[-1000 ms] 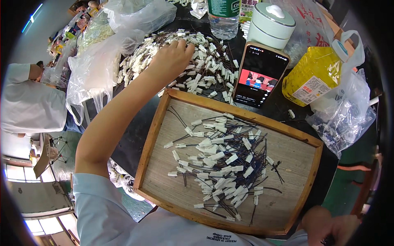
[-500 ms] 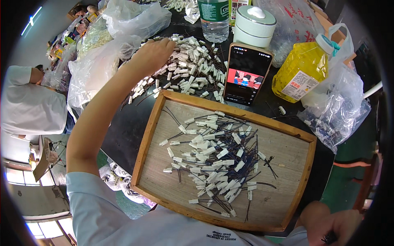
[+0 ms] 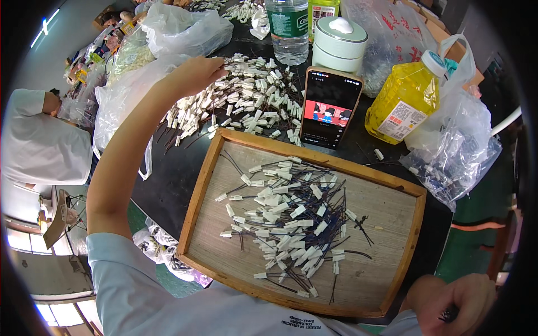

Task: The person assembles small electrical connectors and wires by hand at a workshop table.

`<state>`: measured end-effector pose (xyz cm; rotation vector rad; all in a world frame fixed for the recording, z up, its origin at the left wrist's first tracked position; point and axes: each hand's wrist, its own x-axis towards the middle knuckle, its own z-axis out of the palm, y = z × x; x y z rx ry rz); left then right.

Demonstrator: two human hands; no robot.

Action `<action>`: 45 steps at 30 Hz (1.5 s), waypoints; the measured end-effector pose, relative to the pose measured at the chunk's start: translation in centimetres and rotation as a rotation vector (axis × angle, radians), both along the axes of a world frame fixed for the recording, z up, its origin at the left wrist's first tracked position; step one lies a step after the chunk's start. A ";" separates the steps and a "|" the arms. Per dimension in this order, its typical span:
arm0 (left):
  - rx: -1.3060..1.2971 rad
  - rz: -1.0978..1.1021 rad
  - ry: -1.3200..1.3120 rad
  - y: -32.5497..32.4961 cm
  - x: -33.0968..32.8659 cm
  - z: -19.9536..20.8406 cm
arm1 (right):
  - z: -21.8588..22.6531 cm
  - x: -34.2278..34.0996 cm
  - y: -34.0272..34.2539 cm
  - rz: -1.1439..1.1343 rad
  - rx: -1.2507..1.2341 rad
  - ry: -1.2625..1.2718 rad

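"Where is your left hand?"

"My bare left hand [image 3: 199, 74] is out past the far left corner of the shallow, wood-framed tray [image 3: 202, 193], at the left part of a broad heap of white plastic pieces with thin dark wires [image 3: 249, 101]. My fingers lie close together, pointing rightward; I cannot tell whether they pinch a piece, because the hand covers what is beneath."

"And the right one?"

"My bare right hand [image 3: 465, 302] is just beside the tray's near right corner, curled closed around a small black bundle [image 3: 448, 313] (only its end pokes out, so I cannot say what it is)."

"What lies in the tray?"

"A loose scatter of similar white pieces [image 3: 302, 255], mostly about the tray's middle, their dark wires crossing one another."

"Anything around it?"

"Just beyond the tray's far rim, an upright phone with a lit screen [image 3: 332, 112] stands before a pale, lidded cylinder [image 3: 338, 47]. Past the tray's far right corner are a clear jug of yellow liquid [image 3: 406, 98] and a crumpled transparent plastic bag [image 3: 457, 159]. One single white piece [image 3: 379, 154] lies near that rim, on the black tabletop [image 3: 168, 185]."
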<state>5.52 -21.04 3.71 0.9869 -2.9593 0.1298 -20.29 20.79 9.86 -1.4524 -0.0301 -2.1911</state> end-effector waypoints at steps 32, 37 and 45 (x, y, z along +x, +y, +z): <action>1.780 0.175 1.698 18.3 -4.9 -0.1 | -12.1 1.2 -9.7 0.339 1.236 0.068; 1.858 0.147 1.495 20.7 -6.4 -1.8 | -11.1 1.3 -9.3 0.249 1.377 0.290; 1.682 0.238 1.365 20.9 -6.8 -3.9 | -11.1 1.7 -9.6 0.012 1.426 0.398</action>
